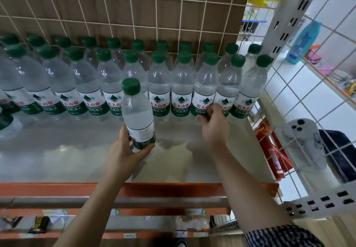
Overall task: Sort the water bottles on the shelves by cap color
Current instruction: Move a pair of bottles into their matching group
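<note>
**Green-capped bottles on a pale store shelf**

A glossy pale shelf [77, 156] with an orange front rail [173, 189] runs across the view, backed by a white wire grid [134, 15] over brown board. Two rows of green-capped water bottles [159, 85] stand along the back, shoulder to shoulder, directly beyond both hands; the near part of the shelf, around the hands, is bare. To the right of the right hand a white perforated upright [285, 27] and a wire side panel [308, 92] close off the shelf end, with a blue bottle [302, 42] and a grey plush toy [300, 137] beyond the mesh. A red pack [273, 150] hangs just outside the shelf's right edge.

The left hand [123, 150] is closed around the lower body of one water bottle [137, 112], fingers wrapped over its green label band. This bottle stands upright or close to it, its base at or just above the shelf, in front of the front row and near a gap there. Its green cap [131, 86] rises above the hand.

The right hand [213, 125] reaches the front row, fingers curled loosely against the label of a standing bottle [204, 87]; whether it truly grips it I cannot tell. A striped sleeve [279, 235] shows at the lower right.
</note>
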`<state>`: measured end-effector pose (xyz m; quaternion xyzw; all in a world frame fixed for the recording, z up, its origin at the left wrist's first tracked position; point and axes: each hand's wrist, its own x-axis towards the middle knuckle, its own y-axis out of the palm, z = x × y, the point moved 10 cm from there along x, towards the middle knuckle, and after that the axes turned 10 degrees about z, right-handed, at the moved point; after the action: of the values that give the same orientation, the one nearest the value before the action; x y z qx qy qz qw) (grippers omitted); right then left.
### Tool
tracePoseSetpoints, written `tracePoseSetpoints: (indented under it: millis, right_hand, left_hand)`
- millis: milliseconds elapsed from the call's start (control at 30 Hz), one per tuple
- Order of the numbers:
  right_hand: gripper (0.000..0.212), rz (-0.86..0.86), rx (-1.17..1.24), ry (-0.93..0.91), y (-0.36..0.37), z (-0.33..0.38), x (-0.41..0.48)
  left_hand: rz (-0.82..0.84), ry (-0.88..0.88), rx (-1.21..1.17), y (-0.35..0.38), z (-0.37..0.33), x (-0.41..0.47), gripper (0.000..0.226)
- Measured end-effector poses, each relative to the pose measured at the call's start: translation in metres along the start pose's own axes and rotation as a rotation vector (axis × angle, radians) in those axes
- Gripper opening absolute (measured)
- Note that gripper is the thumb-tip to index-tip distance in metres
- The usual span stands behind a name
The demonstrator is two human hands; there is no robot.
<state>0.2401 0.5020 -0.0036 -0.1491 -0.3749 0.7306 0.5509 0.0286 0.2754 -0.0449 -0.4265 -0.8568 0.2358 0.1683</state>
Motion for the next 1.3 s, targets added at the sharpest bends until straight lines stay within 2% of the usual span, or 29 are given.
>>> tracePoseSetpoints:
  millis: [500, 600, 733, 900, 1033, 1300]
  right_hand:
    - [0.017, 0.031, 0.030, -0.117, 0.024, 0.023, -0.012]
    - [0.017, 0.179, 0.052, -0.170, 0.058, 0.046, -0.031]
    - [0.010, 0.493, 0.110, -0.331, 0.123, 0.109, -0.066]
    - [0.021, 0.658, -0.083, -0.549, 0.194, 0.191, -0.122]
    - [0.025, 0.658, -0.199, -0.600, 0.236, 0.240, -0.152]
    - [0.030, 0.534, -0.244, -0.491, 0.271, 0.293, -0.172]
  left_hand:
    - [-0.120, -0.105, 0.053, -0.016, 0.012, -0.007, 0.071]
    - [-0.164, -0.140, 0.077, -0.045, 0.025, -0.009, 0.070]
    - [-0.233, -0.174, 0.098, -0.099, 0.054, -0.010, 0.069]
    - [-0.255, -0.221, 0.127, -0.170, 0.101, -0.008, 0.077]
    - [-0.236, -0.180, 0.156, -0.217, 0.125, 0.001, 0.074]
    - [-0.262, -0.180, 0.223, -0.272, 0.151, 0.012, 0.085]
